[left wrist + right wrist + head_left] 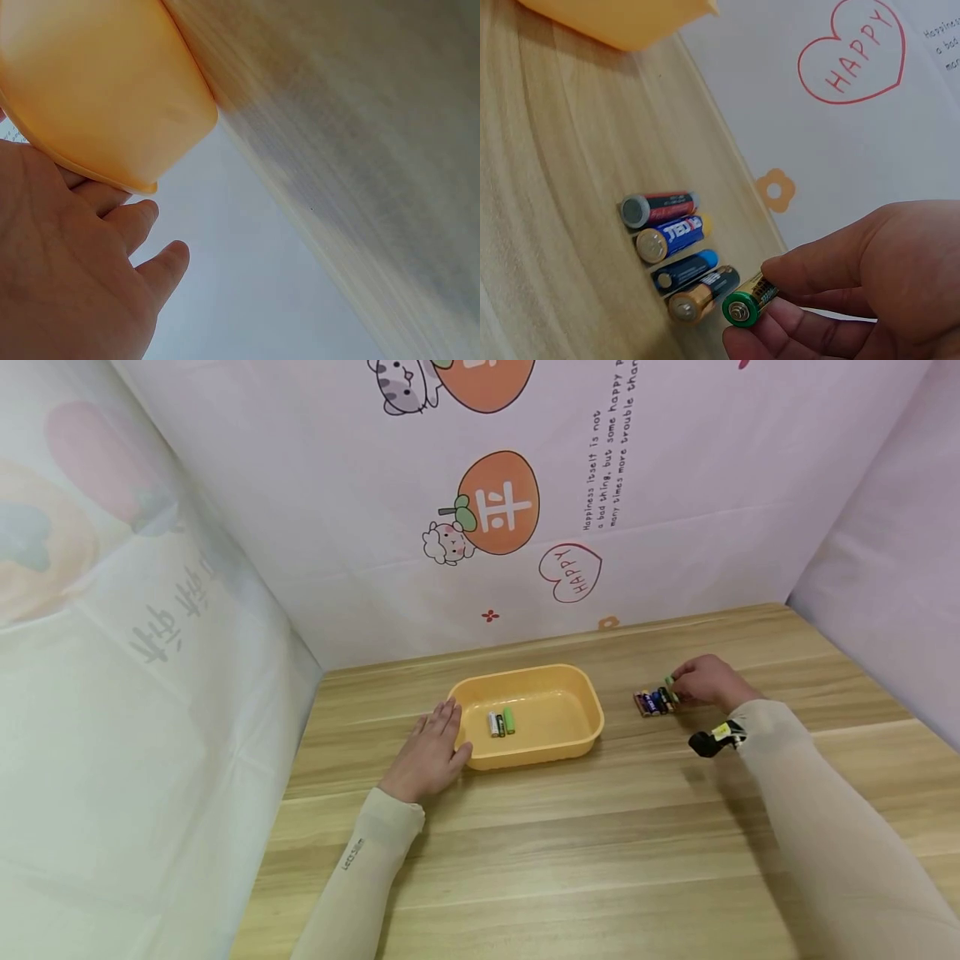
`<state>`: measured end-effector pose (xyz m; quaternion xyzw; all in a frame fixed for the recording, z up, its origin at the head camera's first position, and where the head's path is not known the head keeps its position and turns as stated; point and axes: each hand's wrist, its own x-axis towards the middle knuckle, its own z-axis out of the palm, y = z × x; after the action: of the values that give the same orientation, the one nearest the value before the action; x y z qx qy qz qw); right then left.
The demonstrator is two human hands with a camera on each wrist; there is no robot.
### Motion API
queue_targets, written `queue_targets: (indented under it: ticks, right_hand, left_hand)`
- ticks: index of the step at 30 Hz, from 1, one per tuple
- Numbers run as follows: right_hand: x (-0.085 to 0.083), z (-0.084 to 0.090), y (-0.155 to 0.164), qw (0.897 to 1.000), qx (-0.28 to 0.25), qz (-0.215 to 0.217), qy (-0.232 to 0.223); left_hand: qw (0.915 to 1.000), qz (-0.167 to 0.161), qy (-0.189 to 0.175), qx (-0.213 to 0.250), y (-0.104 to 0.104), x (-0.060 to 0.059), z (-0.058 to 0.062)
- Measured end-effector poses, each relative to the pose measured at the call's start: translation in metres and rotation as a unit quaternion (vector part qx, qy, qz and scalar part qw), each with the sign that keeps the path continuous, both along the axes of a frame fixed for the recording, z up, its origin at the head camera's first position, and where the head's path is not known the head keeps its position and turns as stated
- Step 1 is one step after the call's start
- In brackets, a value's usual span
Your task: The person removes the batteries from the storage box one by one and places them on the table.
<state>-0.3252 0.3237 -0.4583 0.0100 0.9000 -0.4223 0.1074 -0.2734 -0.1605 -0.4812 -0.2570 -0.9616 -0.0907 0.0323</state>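
Observation:
A yellow tray (pixel 581 739) sits mid-table with a few batteries (pixel 501 722) lying in it. My left hand (pixel 433 750) lies flat on the table with its fingers straight against the tray's left rim (pixel 112 178). To the right, my right hand (pixel 701 681) pinches a green-and-gold battery (pixel 748 298) between thumb and fingers, just above a row of several batteries (pixel 671 251) lying side by side on the wood. In the head view that row (pixel 654 702) sits just left of the hand.
The wooden table (pixel 570 843) is walled by printed cloth on the left, back and right. A black wrist device (pixel 712 739) is strapped on my right forearm. The back wall shows a "HAPPY" heart (pixel 851 56).

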Motion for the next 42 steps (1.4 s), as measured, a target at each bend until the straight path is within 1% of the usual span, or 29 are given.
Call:
queue_targets:
  ticks: [3,7,10,14,19,26,33,42]
  right_hand:
    - [-0.002,-0.005,0.004,1.0,0.013,0.005,-0.001]
    - [-0.003,-0.009,0.006,1.0,-0.003,0.008,-0.012]
    - [-0.003,-0.01,0.006,1.0,-0.01,0.007,-0.011]
    - [-0.004,-0.013,0.008,1.0,0.006,0.01,-0.005]
    - [-0.005,-0.017,0.01,1.0,0.022,0.012,-0.008]
    - [-0.004,-0.015,0.009,0.999,0.039,0.006,-0.006]
    - [-0.004,-0.015,0.009,0.998,0.06,0.007,-0.011]
    - [-0.003,-0.014,0.007,0.997,0.076,0.012,-0.005]
  left_hand:
    - [1.0,-0.003,-0.001,0.0,0.0,0.0,0.0]
    - [1.0,-0.005,-0.005,-0.006,0.0,0.0,-0.001]
    - [0.9999,-0.002,-0.012,-0.006,0.0,0.0,0.0]
    - [0.9999,0.003,-0.012,-0.009,0.001,0.0,0.001]
    - [0.9999,0.001,-0.006,-0.012,0.001,0.0,0.001]
    - [0.9998,0.0,-0.012,-0.014,0.001,0.001,0.003]
    - [0.9999,0.0,-0.003,-0.013,0.001,-0.001,0.001]
    - [0.9998,0.007,-0.014,-0.012,0.001,0.0,0.002]
